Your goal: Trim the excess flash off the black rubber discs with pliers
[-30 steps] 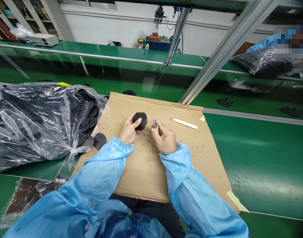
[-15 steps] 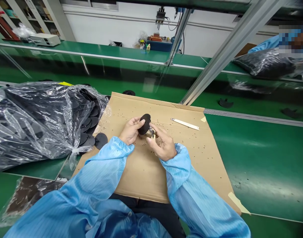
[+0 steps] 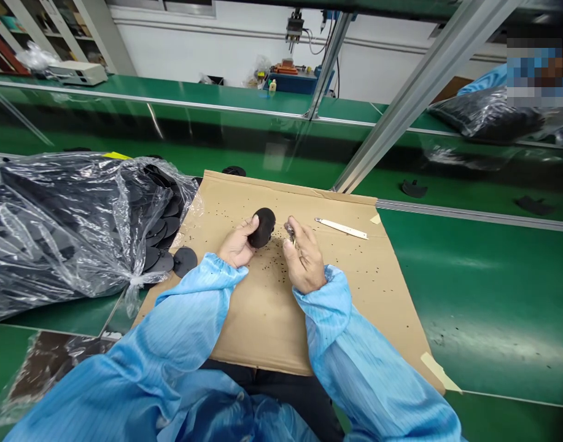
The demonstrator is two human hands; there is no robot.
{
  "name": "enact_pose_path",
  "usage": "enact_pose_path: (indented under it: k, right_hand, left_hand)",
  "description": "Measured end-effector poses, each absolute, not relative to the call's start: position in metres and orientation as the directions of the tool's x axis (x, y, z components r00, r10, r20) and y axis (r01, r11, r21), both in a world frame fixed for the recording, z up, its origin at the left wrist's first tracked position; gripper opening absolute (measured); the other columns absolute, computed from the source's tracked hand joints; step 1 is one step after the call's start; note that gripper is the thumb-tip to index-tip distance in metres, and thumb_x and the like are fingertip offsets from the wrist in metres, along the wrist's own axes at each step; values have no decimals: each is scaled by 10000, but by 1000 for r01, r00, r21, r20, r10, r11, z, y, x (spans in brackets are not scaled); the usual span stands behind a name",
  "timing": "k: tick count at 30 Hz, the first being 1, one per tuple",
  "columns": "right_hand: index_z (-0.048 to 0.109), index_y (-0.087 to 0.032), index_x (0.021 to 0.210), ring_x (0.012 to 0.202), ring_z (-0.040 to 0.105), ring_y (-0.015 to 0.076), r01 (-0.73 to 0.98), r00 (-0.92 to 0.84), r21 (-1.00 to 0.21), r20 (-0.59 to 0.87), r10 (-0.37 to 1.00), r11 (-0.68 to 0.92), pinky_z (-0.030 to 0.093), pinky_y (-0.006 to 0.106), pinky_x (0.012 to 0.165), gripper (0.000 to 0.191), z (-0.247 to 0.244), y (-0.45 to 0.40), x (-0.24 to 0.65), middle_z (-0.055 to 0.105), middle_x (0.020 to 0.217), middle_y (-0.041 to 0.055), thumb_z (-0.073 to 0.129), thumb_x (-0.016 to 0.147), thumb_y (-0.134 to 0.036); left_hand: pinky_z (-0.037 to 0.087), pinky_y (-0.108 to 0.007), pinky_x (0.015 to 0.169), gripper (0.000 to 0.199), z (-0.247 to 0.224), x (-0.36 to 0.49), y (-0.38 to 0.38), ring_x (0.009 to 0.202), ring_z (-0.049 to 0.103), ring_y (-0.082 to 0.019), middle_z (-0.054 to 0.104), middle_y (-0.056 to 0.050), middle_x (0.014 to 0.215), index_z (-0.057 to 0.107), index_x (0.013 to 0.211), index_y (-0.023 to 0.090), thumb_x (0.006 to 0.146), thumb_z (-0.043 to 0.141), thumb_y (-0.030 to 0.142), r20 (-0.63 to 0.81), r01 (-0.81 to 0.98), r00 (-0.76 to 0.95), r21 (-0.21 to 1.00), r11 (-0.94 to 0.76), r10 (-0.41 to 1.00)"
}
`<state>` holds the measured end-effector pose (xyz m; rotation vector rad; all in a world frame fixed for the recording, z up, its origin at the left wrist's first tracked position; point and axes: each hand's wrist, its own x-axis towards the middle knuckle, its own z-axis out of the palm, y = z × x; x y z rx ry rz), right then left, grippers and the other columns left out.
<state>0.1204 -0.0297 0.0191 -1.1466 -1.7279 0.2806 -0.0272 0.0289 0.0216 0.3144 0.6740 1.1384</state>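
A round black disc (image 3: 263, 228) is held up by its edge in my left hand (image 3: 237, 243), above the brown cardboard sheet (image 3: 263, 331). To its right, my right hand (image 3: 305, 259) is closed on a small metal tool (image 3: 289, 229), mostly hidden by the fingers. A gap separates the tool from the disc. Small black bits are scattered over the cardboard beneath both hands. A white-handled blade (image 3: 342, 228) lies on the sheet beyond my right hand.
On the left, a large clear plastic bag (image 3: 69, 227) of black discs spills onto the bench, and a loose disc (image 3: 185, 262) lies beside the cardboard. An aluminium post (image 3: 414, 92) slants up at the right. Another person's blue sleeve shows at the far right.
My right hand and its tool have moved away from the disc, opening a gap. The disc has shifted slightly left and up in my left hand. The whole view has moved slightly.
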Motion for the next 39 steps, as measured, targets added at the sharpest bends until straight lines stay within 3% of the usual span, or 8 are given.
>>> enact_pose_path:
  k: [2,5,7,14,22,30,36,39]
  right_hand:
    - [447,-183,1391,1180,526,227,585,-39,-636,599,800,504,438,425,1035,460,18,-27,122,533,1280,137,379,966,-345]
    - [496,-164,1346,1149,559,219,627,-134,-582,574,808,518,462,393,1009,436,17,-26,122,590,1236,136,403,965,-354]
    - [557,-153,1277,1096,594,219,650,-210,-537,552,807,537,489,370,971,413,17,-27,121,633,1171,134,458,947,-379]
    - [621,-180,1180,994,640,207,648,-304,-492,533,790,581,526,339,893,348,22,-29,124,672,1074,108,507,930,-394]
    - [625,-193,1180,985,644,204,608,-435,-482,462,773,631,525,339,882,342,32,-27,134,680,1074,97,475,947,-393]
    - [620,-181,1206,935,656,214,671,-519,-349,409,751,654,532,337,846,354,33,-24,142,682,1048,109,492,934,-369]
    - [651,-205,1120,900,661,205,640,-587,-385,312,747,664,526,322,804,279,38,-23,146,698,1006,80,488,936,-338]
    - [646,-211,1116,899,667,226,631,-558,-393,368,744,668,530,352,790,292,30,-19,145,700,1010,80,478,937,-370]
  left_hand:
    - [448,-173,506,49,22,-29,30,585,576,-78,644,-16,697,639,841,127,802,653,152,-363,-758,227,516,398,904]
    - [280,-170,348,65,20,-33,31,392,391,-48,522,37,552,625,860,144,822,626,197,-340,-756,303,483,442,890]
    - [206,-173,322,88,20,-37,30,357,310,-42,473,46,529,626,877,140,836,595,211,-301,-734,370,485,475,879]
    - [162,-173,321,125,26,-39,24,360,307,-41,473,35,547,640,887,124,822,591,219,-265,-636,460,567,523,847]
    - [221,-172,338,215,17,-41,27,394,377,-45,489,22,569,654,900,110,774,670,283,-223,-568,485,654,499,845]
    - [226,-182,331,222,22,-38,24,371,388,-54,495,27,524,665,866,98,738,714,272,-287,-508,428,707,491,857]
    - [402,-182,487,101,25,-33,23,510,517,-73,579,-5,597,679,787,90,732,713,168,-307,-536,373,698,474,875]
    - [404,-186,496,98,21,-33,27,539,526,-80,606,-21,651,673,772,94,742,696,183,-318,-552,379,676,489,869]
